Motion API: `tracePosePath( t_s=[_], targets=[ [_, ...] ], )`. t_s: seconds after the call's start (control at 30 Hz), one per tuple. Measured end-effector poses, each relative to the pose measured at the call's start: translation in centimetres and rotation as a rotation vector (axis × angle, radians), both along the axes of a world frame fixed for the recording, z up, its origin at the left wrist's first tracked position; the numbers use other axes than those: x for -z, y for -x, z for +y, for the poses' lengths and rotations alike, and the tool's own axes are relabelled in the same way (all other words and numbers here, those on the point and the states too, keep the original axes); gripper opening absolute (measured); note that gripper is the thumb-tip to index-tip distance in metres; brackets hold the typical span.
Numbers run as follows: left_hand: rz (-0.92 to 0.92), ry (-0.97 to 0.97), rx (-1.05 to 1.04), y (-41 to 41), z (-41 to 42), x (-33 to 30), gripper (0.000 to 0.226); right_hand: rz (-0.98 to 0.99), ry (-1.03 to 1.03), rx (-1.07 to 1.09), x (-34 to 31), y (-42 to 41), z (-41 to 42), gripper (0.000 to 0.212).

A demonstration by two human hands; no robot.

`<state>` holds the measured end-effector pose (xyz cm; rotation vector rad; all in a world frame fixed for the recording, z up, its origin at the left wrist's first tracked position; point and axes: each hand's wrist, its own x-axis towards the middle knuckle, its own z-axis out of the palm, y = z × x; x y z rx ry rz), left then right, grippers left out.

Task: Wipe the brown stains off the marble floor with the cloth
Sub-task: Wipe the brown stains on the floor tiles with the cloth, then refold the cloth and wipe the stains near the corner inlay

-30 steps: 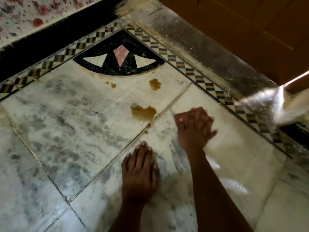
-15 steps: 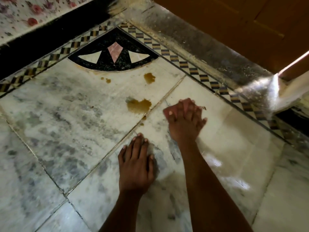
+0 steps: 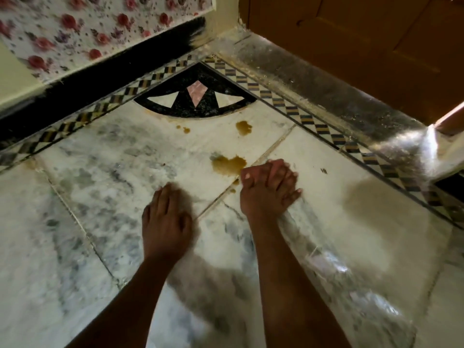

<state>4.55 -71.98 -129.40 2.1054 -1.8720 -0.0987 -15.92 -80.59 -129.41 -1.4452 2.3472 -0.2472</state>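
Note:
A large brown stain (image 3: pixel 228 166) lies on the white-grey marble floor (image 3: pixel 113 156). A smaller brown stain (image 3: pixel 243 127) and a few brown specks (image 3: pixel 185 130) sit farther back near the black inlay. Small brown drops (image 3: pixel 235 184) lie on the tile joint. My right hand (image 3: pixel 267 192) presses down on a pinkish cloth (image 3: pixel 276 165), which is mostly hidden under the fingers; its fingertips touch the right edge of the large stain. My left hand (image 3: pixel 165 222) rests flat on the floor, palm down, holding nothing, to the left of and nearer than the stain.
A black fan-shaped inlay (image 3: pixel 195 101) and a checkered border (image 3: pixel 308 119) mark the room's corner. A flowered wall with a black skirting (image 3: pixel 82 84) runs on the left. On the right is a dusty stone threshold (image 3: pixel 339 96) below a brown wooden door (image 3: pixel 376 46). The floor near my right forearm looks wet and shiny.
My right hand has slid left with the cloth, up to the edge of the large stain. My left hand has shifted slightly forward. The view has tilted up toward the wall.

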Motion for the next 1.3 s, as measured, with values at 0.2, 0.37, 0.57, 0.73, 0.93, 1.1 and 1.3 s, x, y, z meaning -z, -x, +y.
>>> tracePosePath(
  t_s=[0.2, 0.37, 0.57, 0.73, 0.93, 1.1, 1.3],
  targets=[
    [-0.043, -0.004, -0.031, -0.4, -0.2, 0.7, 0.062, 0.137, 0.157, -0.403, 0.4, 0.2, 9.1, 0.07],
    [-0.035, -0.029, -0.037, -0.5, -0.6, 0.5, 0.057, 0.106, 0.01, 0.029, 0.5, 1.3, 4.1, 0.077],
    [-0.024, -0.042, -0.041, -0.5, -0.5, 0.2, 0.059, 0.139, 0.086, -0.372, 0.3, -2.6, 4.1, 0.087],
    [0.017, -0.034, -0.025, -0.6, -0.4, 0.2, 0.061, 0.137, 0.217, -0.486, 0.9, 1.0, 11.8, 0.071],
    [0.103, -0.048, -0.054, -0.4, 0.5, -0.4, 0.06, -0.094, 0.106, -0.405, -1.0, 4.1, 11.9, 0.055],
    [0.25, -0.029, 0.047, 3.1, 0.7, -5.8, 0.045, -1.001, 0.27, 0.078, -6.9, 5.8, 12.6, 0.042],
    [0.344, -0.03, 0.703, 9.6, 0.3, -17.8, 0.024, -1.752, 0.194, 0.569, -15.5, 9.4, 14.5, 0.052]
  ],
)
